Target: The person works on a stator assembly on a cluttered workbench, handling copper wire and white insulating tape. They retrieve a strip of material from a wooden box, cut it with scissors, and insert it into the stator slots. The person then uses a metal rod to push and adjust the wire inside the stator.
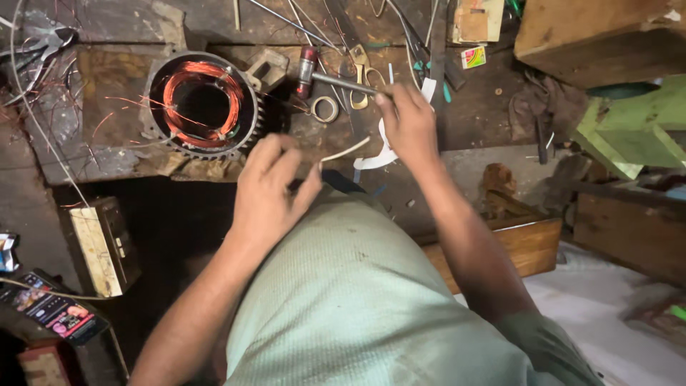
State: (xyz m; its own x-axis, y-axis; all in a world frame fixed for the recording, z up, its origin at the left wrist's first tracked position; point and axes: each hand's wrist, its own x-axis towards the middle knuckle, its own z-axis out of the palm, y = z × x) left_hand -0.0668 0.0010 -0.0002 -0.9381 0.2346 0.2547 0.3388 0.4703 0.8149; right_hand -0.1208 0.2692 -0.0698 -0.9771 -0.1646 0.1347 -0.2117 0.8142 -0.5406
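A round motor stator [202,105] with copper windings lies on the dark wooden bench, its opening facing up. My left hand [270,187] pinches a thin cream strip [346,150] just right of the stator. Further right, my right hand [408,123] is closed on the steel shaft of a red-handled screwdriver [309,70] that lies across the bench. White paper pieces [382,154] sit under my right hand. My knee in pale green cloth [357,286] fills the foreground.
Scissors [361,75], a tape ring [325,109], metal rods and loose copper wire litter the bench. A small box [106,246] stands at lower left, printed packets [50,307] beside it. Green wooden blocks [629,129] and a wooden tray [522,243] are on the right.
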